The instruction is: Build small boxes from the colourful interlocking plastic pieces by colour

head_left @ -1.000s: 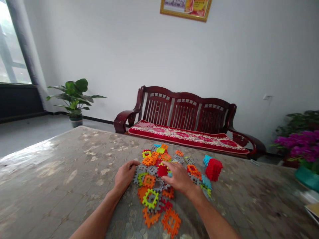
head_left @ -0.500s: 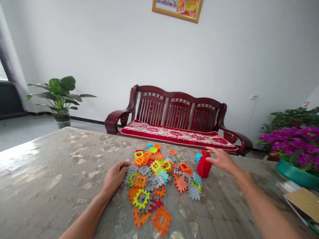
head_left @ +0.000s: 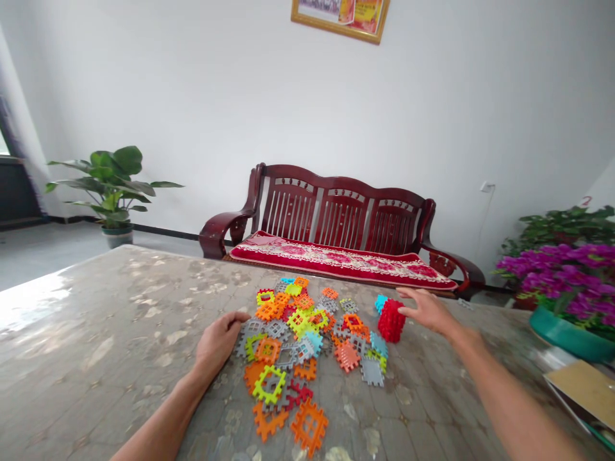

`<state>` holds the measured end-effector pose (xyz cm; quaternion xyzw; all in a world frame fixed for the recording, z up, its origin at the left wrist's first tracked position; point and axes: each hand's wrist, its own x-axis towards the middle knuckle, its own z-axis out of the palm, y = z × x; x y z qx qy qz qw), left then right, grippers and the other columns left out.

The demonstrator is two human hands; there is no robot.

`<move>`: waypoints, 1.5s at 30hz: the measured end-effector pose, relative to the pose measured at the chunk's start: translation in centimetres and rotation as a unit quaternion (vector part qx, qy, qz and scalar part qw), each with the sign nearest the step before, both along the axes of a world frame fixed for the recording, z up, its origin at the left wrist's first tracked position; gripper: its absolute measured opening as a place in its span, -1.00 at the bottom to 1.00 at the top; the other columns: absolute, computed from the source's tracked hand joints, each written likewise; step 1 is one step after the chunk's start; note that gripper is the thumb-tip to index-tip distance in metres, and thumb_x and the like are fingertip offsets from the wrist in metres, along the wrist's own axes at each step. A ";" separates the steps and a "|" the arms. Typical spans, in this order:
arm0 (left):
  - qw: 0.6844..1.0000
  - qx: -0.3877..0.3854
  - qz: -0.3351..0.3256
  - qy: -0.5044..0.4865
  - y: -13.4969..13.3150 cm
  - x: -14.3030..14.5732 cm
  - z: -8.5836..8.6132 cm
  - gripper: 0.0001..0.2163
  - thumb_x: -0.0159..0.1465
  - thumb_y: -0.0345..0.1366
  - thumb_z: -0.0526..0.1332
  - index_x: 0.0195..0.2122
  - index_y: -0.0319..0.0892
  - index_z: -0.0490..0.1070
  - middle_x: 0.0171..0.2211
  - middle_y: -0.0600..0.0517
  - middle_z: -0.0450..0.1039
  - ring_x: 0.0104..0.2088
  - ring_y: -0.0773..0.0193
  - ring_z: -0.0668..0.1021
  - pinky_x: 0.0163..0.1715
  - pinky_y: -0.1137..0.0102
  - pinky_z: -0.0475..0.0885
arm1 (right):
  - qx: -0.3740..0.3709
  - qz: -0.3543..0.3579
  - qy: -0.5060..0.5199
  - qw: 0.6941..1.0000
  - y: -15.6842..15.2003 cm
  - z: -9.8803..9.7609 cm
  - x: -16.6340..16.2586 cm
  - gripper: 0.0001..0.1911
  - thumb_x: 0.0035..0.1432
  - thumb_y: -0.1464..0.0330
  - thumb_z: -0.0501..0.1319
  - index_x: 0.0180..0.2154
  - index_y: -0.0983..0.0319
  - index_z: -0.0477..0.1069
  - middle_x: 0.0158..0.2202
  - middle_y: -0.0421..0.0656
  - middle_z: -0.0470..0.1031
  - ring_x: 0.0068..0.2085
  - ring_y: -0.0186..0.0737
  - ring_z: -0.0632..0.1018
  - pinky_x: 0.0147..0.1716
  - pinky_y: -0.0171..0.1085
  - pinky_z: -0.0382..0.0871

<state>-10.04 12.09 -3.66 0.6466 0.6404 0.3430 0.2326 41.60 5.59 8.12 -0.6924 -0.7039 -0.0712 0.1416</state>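
A loose pile of flat interlocking plastic tiles (head_left: 307, 320) in orange, lime, grey, blue and red covers the middle of the table, many with window-like cutouts. To its right stands a stack of red tiles (head_left: 392, 321), with a small blue tile (head_left: 381, 303) behind its left side. My right hand (head_left: 426, 308) is beside the stack, fingers apart and reaching past it, the thumb at its right edge; nothing is gripped. My left hand (head_left: 221, 333) rests on the table left of the pile, fingers loosely bent near grey tiles (head_left: 250, 330), holding nothing visible.
The patterned table (head_left: 120, 358) spreads around the pile. A teal pot (head_left: 569, 333) with purple flowers and a brown board or box (head_left: 583, 390) sit at the right. Beyond the table are a wooden bench (head_left: 341, 214) and a potted plant (head_left: 115, 186).
The red piece sticking up above the stack now sits lower, and the stack's top looks even. My right hand has shifted slightly down. My left hand stays in place.
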 end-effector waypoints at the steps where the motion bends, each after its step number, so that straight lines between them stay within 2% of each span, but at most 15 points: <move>1: 1.000 0.000 0.000 0.000 -0.1 0.0 0.1 -0.72 0.16 -0.28 0.05 -0.26 -0.03 0.55 -0.27 0.14 0.62 -0.20 0.24 0.59 -0.18 0.47 0.39 | 0.016 0.002 -0.002 1.000 0.0 0.0 -0.2 -0.49 0.06 0.16 0.24 0.07 0.12 0.43 -0.01 -0.10 0.56 0.01 -0.01 0.52 0.03 -0.09 0.34; 4: 1.000 -0.009 0.008 0.004 -0.2 0.1 0.3 -0.72 0.17 -0.28 0.04 -0.24 -0.03 0.55 -0.26 0.13 0.62 -0.20 0.23 0.58 -0.21 0.46 0.39 | 0.059 0.022 0.003 0.998 0.0 0.1 -1.8 -0.58 0.11 0.17 0.20 0.01 0.12 0.47 -0.01 -0.09 0.55 0.02 -0.02 0.50 0.06 -0.07 0.33; 6: 1.000 -0.016 0.016 0.005 -0.2 0.2 0.4 -0.71 0.17 -0.29 0.04 -0.23 -0.03 0.55 -0.26 0.12 0.61 -0.20 0.22 0.58 -0.23 0.46 0.38 | 0.065 0.053 0.022 0.996 0.2 -0.2 -4.0 -0.63 0.14 0.20 0.17 -0.02 0.11 0.49 -0.03 -0.11 0.56 0.01 -0.04 0.51 0.06 -0.07 0.33; 11: 1.000 -0.011 0.018 -0.003 -0.4 0.5 0.4 -0.72 0.18 -0.33 0.03 -0.24 -0.04 0.55 -0.26 0.13 0.61 -0.19 0.25 0.58 -0.23 0.48 0.37 | 0.022 0.173 0.071 0.982 1.3 -2.4 -12.4 -0.67 0.15 0.31 0.17 -0.03 0.12 0.49 -0.03 -0.12 0.56 0.02 -0.09 0.49 0.08 -0.08 0.31; 16: 1.000 -0.008 0.025 -0.006 -0.5 0.7 0.5 -0.71 0.19 -0.36 0.04 -0.23 -0.04 0.55 -0.24 0.12 0.61 -0.18 0.25 0.58 -0.21 0.47 0.37 | -0.024 0.258 0.079 0.963 3.7 -4.6 -20.8 -0.64 0.20 0.31 0.15 0.03 0.14 0.45 0.05 -0.11 0.52 0.08 -0.12 0.46 0.16 -0.09 0.22; 20: 1.000 -0.004 0.027 -0.003 -0.6 0.7 0.6 -0.70 0.19 -0.38 0.04 -0.21 -0.05 0.55 -0.20 0.10 0.61 -0.14 0.24 0.58 -0.18 0.45 0.38 | -0.051 0.268 0.068 0.960 6.3 -5.7 -25.8 -0.54 0.23 0.30 0.12 0.16 0.20 0.33 0.17 -0.05 0.40 0.16 -0.09 0.39 0.19 -0.09 0.19; 23: 0.999 0.000 0.031 -0.014 -0.5 0.8 0.5 -0.69 0.21 -0.38 0.04 -0.15 -0.06 0.54 -0.13 0.08 0.59 -0.10 0.23 0.57 -0.12 0.43 0.38 | -0.074 0.269 0.057 0.959 7.4 -6.5 -28.5 -0.51 0.25 0.31 0.10 0.20 0.20 0.28 0.23 -0.04 0.33 0.22 -0.09 0.33 0.23 -0.07 0.13; 27: 0.999 0.022 0.015 -0.027 -0.4 0.9 0.5 -0.66 0.23 -0.38 0.03 -0.07 -0.09 0.51 -0.05 0.02 0.54 -0.06 0.25 0.54 -0.04 0.40 0.38 | -0.088 0.308 0.063 0.945 7.0 -7.4 -30.4 -0.55 0.22 0.35 0.12 0.15 0.15 0.35 0.19 -0.10 0.38 0.19 -0.12 0.37 0.20 -0.11 0.18; 30: 0.999 0.043 -0.006 -0.022 -0.5 1.0 0.4 -0.66 0.24 -0.35 0.02 -0.03 -0.10 0.49 -0.02 -0.01 0.50 -0.03 0.23 0.52 0.00 0.37 0.37 | -0.079 0.348 0.088 0.930 6.2 -7.2 -30.7 -0.58 0.20 0.39 0.12 0.10 0.11 0.40 0.18 -0.15 0.40 0.17 -0.18 0.38 0.18 -0.18 0.19; 32: 0.998 0.052 -0.020 0.000 -0.5 1.1 0.5 -0.66 0.24 -0.32 0.04 -0.03 -0.09 0.49 -0.01 -0.02 0.49 0.01 0.20 0.49 0.04 0.32 0.34 | -0.066 0.312 0.089 0.944 6.2 -6.7 -30.4 -0.60 0.21 0.41 0.08 0.06 0.11 0.43 0.14 -0.16 0.43 0.15 -0.22 0.40 0.17 -0.22 0.19; 35: 0.997 0.048 -0.047 0.047 -0.7 1.2 0.5 -0.67 0.21 -0.31 0.08 -0.05 -0.05 0.51 0.00 0.00 0.50 0.03 0.15 0.47 0.08 0.28 0.31 | -0.068 0.184 0.053 0.979 7.0 -6.1 -29.5 -0.64 0.20 0.39 0.07 0.00 0.15 0.46 0.05 -0.11 0.49 0.08 -0.17 0.44 0.11 -0.21 0.22; 37: 0.995 0.041 -0.061 0.071 -0.8 1.2 0.5 -0.67 0.20 -0.31 0.10 -0.06 -0.03 0.52 -0.01 0.02 0.51 0.03 0.14 0.46 0.08 0.28 0.30 | -0.087 0.131 0.031 0.987 7.6 -6.2 -29.1 -0.67 0.14 0.36 0.13 -0.06 0.18 0.49 -0.05 -0.06 0.53 0.01 -0.10 0.48 0.02 -0.18 0.28; 40: 0.993 0.041 -0.067 0.090 -0.9 1.2 0.6 -0.68 0.20 -0.30 0.11 -0.05 -0.02 0.51 -0.03 0.02 0.52 0.01 0.14 0.47 0.07 0.28 0.30 | -0.100 0.118 0.022 0.988 7.9 -6.7 -28.9 -0.72 0.04 0.35 0.19 -0.16 0.20 0.51 -0.16 -0.04 0.54 -0.06 -0.04 0.49 -0.09 -0.17 0.31; 45: 0.993 0.043 -0.067 0.091 -0.9 1.2 0.7 -0.69 0.21 -0.30 0.10 -0.06 -0.03 0.52 -0.04 0.01 0.53 0.01 0.15 0.48 0.05 0.30 0.31 | -0.080 0.111 0.038 0.990 7.8 -7.1 -29.3 -0.74 0.03 0.39 0.20 -0.19 0.17 0.51 -0.16 -0.08 0.51 -0.11 -0.11 0.50 -0.16 -0.25 0.31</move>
